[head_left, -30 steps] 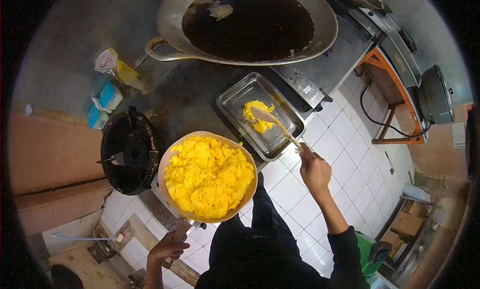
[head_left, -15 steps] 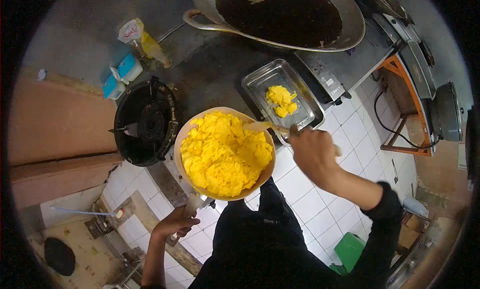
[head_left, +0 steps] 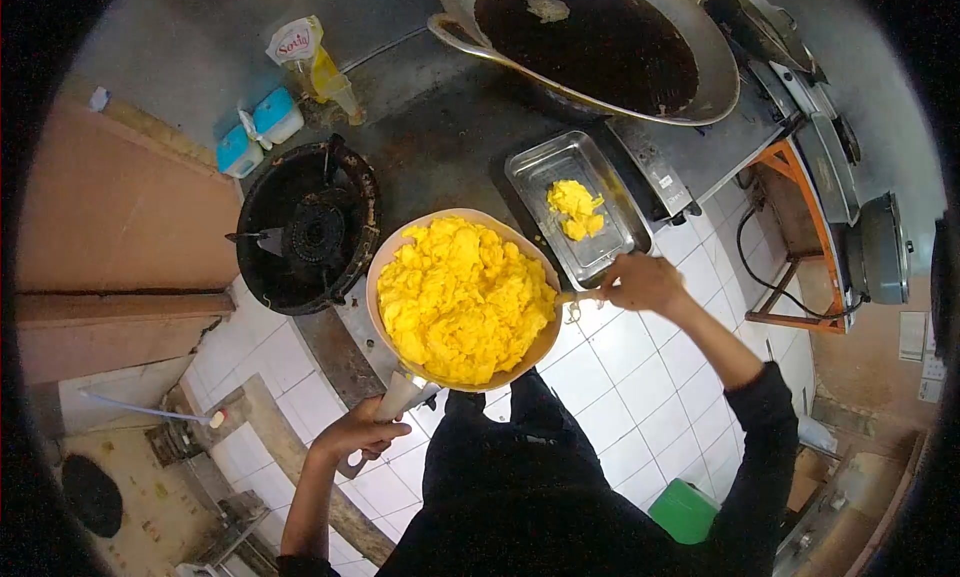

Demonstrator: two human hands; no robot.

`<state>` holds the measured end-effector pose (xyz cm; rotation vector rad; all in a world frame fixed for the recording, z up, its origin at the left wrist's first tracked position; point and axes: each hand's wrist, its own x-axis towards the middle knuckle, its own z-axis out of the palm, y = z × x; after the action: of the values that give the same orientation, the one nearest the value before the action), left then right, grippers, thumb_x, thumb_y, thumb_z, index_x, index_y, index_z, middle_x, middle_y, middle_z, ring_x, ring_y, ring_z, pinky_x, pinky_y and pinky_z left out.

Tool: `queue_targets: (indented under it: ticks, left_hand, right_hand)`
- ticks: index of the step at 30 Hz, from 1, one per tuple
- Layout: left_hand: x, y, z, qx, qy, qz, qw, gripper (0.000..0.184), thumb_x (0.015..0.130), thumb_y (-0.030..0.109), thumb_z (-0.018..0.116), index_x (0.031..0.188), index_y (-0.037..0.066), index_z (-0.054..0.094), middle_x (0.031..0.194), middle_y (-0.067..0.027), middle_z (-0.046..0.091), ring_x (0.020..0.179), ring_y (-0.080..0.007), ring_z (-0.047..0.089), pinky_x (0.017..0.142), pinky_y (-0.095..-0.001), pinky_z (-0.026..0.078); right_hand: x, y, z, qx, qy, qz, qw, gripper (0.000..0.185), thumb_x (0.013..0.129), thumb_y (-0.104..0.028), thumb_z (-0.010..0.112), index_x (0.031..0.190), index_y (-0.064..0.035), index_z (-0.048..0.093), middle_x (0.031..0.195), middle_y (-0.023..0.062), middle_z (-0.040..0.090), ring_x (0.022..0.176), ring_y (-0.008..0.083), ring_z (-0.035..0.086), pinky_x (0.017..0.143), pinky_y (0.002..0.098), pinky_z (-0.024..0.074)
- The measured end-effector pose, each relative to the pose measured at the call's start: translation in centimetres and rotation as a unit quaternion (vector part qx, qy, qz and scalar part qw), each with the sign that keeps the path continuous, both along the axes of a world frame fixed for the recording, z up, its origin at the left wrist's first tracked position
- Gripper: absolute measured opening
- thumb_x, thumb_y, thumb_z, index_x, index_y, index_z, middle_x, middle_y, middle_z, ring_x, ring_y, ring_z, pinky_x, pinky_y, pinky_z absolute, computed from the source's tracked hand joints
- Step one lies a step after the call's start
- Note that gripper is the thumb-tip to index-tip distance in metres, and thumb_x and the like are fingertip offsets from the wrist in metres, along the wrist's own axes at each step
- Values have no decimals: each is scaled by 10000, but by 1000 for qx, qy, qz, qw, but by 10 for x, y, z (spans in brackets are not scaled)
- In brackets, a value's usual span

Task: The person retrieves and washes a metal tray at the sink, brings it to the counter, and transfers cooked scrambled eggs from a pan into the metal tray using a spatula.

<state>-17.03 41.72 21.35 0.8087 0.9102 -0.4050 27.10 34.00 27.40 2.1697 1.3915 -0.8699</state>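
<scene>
My left hand (head_left: 363,432) is closed around the handle of a frying pan (head_left: 374,322), keeping it near my body at the counter's front edge. Yellow scrambled eggs (head_left: 462,302) are heaped in the pan almost to its rim. My right hand (head_left: 645,283) grips a spatula (head_left: 579,296) at the pan's right side; the blade is hidden at the edge of the eggs. Just beyond that hand, a rectangular metal tray (head_left: 524,169) holds a small clump of the same eggs (head_left: 576,210).
A black gas burner (head_left: 312,232) is left of the pan. Behind it are blue-and-white tubs (head_left: 277,115) and an oil pouch (head_left: 318,65). A large wok (head_left: 715,87) of dark oil stands at the back. A green bin (head_left: 685,512) is on the tiled floor.
My right hand has lowered the spatula from above the eggs to the pan's right edge, and its blade is now hidden. The view has shifted slightly; my left hand keeps its hold.
</scene>
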Motion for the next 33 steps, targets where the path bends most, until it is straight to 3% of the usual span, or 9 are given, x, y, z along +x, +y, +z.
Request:
queue_targets:
  ticks: [2, 6, 7, 10, 25, 31, 33]
  left_hand:
    - [1, 0, -1, 4, -2, -5, 1000, 340, 825, 182, 708, 974, 109, 410, 576, 62, 388, 428, -43, 344, 368, -221, 278]
    - [3, -7, -6, 20, 3, -13, 1000, 342, 825, 195, 699, 969, 107, 402, 573, 58, 395, 434, -49, 358, 382, -226, 309]
    - [4, -8, -9, 21, 2, -12, 1000, 342, 825, 195, 699, 969, 107, 402, 573, 58, 395, 434, -49, 358, 382, -226, 309]
    - [4, -9, -11, 34, -13, -12, 999, 339, 831, 204, 687, 977, 107, 396, 580, 55, 401, 437, -52, 365, 387, -225, 323]
    - [1, -8, -8, -4, -25, 1, 1000, 393, 846, 189, 669, 1109, 91, 396, 602, 70, 358, 458, -35, 327, 400, -202, 281]
    - [2, -7, -7, 11, -19, -16, 1000, 382, 846, 182, 665, 1094, 83, 392, 602, 66, 351, 458, -41, 326, 398, -210, 286]
    - [3, -7, -2, 11, -26, -5, 1000, 303, 846, 198, 669, 974, 110, 409, 605, 64, 366, 471, -51, 346, 404, -222, 292]
  right_hand:
    - [-10, -21, -7, 38, -30, -83, 995, 205, 831, -412, 608, 921, -288, 745, 957, 62, 697, 925, 251, 659, 861, 399, 498]
    - [-13, -42, -27, 102, -36, -74, 991, 180, 817, -335, 642, 961, -284, 737, 823, 45, 707, 768, 235, 682, 724, 364, 546]
    - [-10, -46, -31, 124, -39, -21, 991, 188, 833, -323, 639, 998, -292, 722, 792, 38, 703, 717, 235, 677, 673, 360, 547]
    - [-8, -49, -27, 109, -13, -45, 993, 230, 811, -263, 589, 1002, -314, 704, 817, 102, 686, 760, 290, 672, 705, 425, 544]
    - [-25, -56, -12, 132, -6, 1, 991, 235, 900, -359, 543, 1055, -267, 695, 737, 118, 675, 691, 305, 663, 651, 436, 540]
    - [-30, -57, -5, 125, 8, 8, 992, 248, 911, -385, 528, 1064, -276, 690, 767, 116, 685, 705, 298, 668, 673, 434, 540]
    - [-32, -57, -5, 124, 11, 2, 992, 249, 913, -390, 525, 1064, -280, 689, 762, 114, 683, 702, 297, 667, 671, 432, 540]
